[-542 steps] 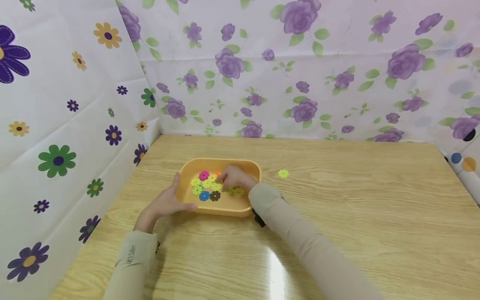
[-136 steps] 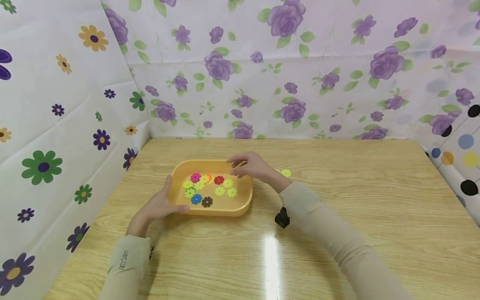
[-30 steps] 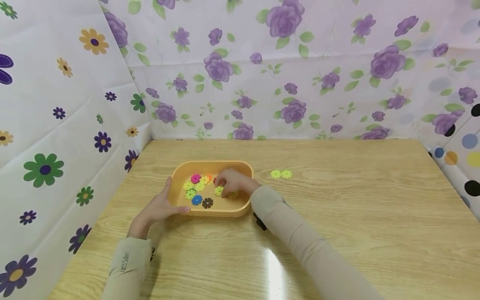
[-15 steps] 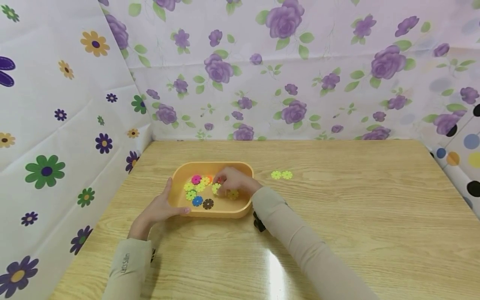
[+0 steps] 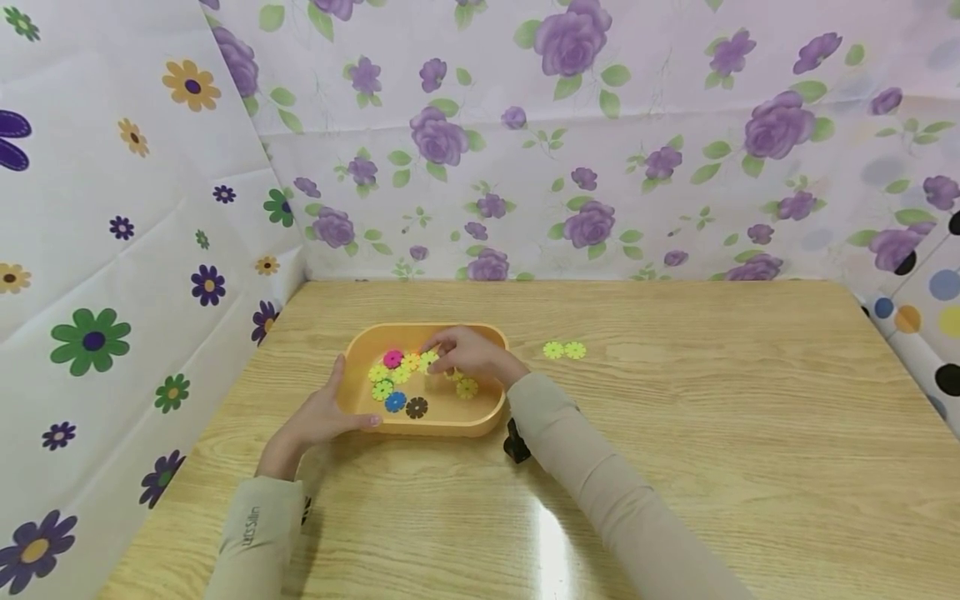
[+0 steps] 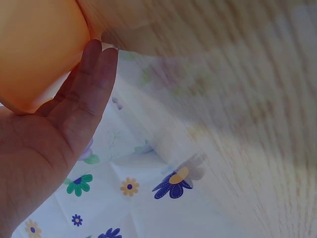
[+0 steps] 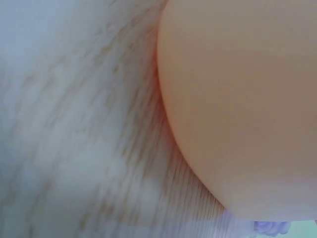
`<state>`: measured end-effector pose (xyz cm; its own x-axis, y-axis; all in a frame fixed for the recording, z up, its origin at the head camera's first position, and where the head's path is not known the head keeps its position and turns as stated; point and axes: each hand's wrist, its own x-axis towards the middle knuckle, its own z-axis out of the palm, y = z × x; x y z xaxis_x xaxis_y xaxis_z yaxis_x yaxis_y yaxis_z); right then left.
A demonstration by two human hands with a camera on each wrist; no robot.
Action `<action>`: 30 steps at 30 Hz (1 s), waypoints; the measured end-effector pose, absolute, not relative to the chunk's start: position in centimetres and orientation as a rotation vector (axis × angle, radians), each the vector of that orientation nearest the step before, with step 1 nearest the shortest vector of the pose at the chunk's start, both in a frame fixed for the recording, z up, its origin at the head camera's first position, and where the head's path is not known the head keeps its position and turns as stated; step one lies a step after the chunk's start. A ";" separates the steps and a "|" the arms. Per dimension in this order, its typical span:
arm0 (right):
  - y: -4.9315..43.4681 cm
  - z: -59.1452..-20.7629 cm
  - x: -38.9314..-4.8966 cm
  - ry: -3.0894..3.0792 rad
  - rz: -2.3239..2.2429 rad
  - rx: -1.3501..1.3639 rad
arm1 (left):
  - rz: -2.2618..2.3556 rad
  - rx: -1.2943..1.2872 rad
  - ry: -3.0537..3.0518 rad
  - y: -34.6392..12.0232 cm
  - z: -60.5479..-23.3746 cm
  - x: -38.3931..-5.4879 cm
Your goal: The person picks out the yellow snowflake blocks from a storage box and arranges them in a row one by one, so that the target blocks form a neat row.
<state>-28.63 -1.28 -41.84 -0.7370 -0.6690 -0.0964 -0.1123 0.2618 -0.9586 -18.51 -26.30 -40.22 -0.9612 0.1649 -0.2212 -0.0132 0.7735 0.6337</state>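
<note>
An orange plastic tray [image 5: 450, 427] stands on the table with flower-shaped notched discs inside. My left hand [image 5: 321, 413] holds its left end, thumb on the front rim and fingers along the side; the left wrist view shows those fingers against the tray wall. Inside the tray, my right hand [image 5: 467, 352] pinches a yellow disc [image 5: 428, 360] between thumb and fingers. Around it lie a magenta disc [image 5: 393, 359], a blue disc [image 5: 395, 402], a brown disc [image 5: 417, 407] and several yellow ones. The right wrist view shows only the tray's outer wall [image 7: 237, 109] and table.
Two yellow discs [image 5: 564, 350] lie side by side on the wooden table [image 5: 712, 417], right of the tray. Flower-patterned sheets [image 5: 525, 192] hang behind and at the left of the table. A dark device [image 5: 517, 443] sits under my right wrist.
A second yellow disc has come to lie beside the first on the table since 4.5 s ago. In the last second my right hand has picked up a yellow disc and moved slightly back.
</note>
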 end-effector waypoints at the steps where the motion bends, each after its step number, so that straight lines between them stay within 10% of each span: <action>1: -1.3 -41.9 -28.7 2.040 -1.500 -0.707 | 0.965 0.119 2.705 -26.3 -40.2 -18.5; 30: 0.6 -41.1 -28.1 1.951 -1.760 -0.667 | 0.953 0.117 2.694 -26.2 -40.0 -18.7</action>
<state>-28.07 0.64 -41.06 -0.7931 -0.6091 0.0044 -0.0669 0.0801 -0.9945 -18.68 -26.22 -40.01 -0.9573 0.1681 -0.2353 -0.0172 0.7791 0.6267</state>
